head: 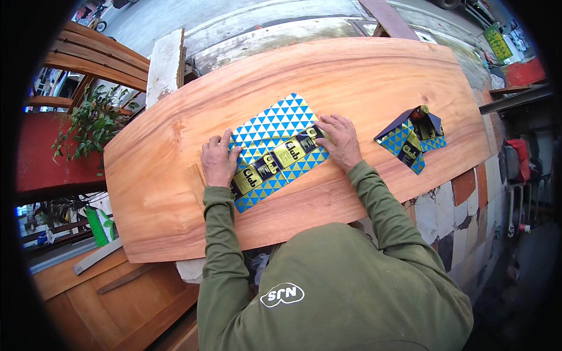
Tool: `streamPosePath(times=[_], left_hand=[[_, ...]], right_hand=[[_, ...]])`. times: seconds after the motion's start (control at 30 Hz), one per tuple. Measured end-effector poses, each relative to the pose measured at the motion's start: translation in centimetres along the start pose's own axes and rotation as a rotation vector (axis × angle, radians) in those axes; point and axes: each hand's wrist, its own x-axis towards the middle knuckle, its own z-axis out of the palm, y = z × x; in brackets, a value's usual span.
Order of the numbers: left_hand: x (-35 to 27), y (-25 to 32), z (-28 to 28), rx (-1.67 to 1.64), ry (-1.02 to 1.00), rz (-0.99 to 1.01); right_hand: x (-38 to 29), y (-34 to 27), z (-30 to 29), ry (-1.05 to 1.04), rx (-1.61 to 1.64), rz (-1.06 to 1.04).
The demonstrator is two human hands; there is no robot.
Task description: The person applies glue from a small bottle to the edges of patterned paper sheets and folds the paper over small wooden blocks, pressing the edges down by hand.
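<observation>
A sheet of Club sandpaper (276,149) lies printed side up on a varnish-toned wooden panel (175,175), its back patterned with blue, white and gold triangles. My left hand (219,160) holds the sheet's left edge, thumb on top. At the opposite edge my right hand (341,140) grips the sheet between thumb and fingers. Farther right on the panel rests a folded piece of the same sandpaper (401,142), part of its dark face showing. A small brown thing with a yellow top, possibly a bottle (420,112), is partly tucked within its folds.
A leafy plant (90,118) hangs by a red surface (61,153) on the left. Below it are a green brush (100,226) and a wooden panelled door (118,298). Patchwork tiles (448,215) border the near right side. Beyond the panel runs a paved street (167,17).
</observation>
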Motion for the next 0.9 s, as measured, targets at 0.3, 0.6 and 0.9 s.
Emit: streamPosePath(times=[0.3, 0.6, 0.9], left_hand=[[-5.3, -0.5, -0.6, 0.070, 0.085, -0.011], [-12.0, 4.0, -2.5, 0.013, 0.029, -0.185], [-12.0, 10.2, -5.5, -0.211, -0.243, -0.418]], right_hand=[[8.5, 2.4, 0.6, -0.114, -0.040, -0.105], [14.2, 0.9, 4.4, 0.105, -0.065, -0.182], [-2.1, -9.2, 0.6, -0.193, 0.069, -0.022]])
